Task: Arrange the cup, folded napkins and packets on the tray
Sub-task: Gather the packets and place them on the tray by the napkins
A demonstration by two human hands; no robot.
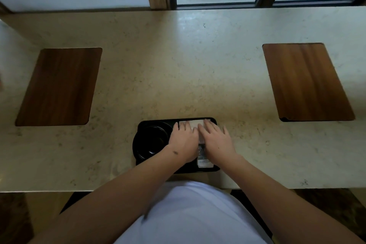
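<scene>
The flat black plastic tray is sitting on the pale speckled stone worktop, at its near edge in front of the person, and serves as the landmark here. In the tray's left half a round black cup or bowl is resting; which of the two it is I cannot tell. In the tray's far right part a stack of white folded paper napkins is lying, and at the tray's near right a small white printed packet is showing between the wrists.

The napkins are probably light, soft and quick to shift or unfold, so pressing them flat from above or pinching the folded edge should suit them. The packet looks thin and limp, best pinched by its edge.

The left hand is lying spread, fingers straight, resting on the napkins. The right hand is doing likewise beside it, flat and gripping nothing.
</scene>
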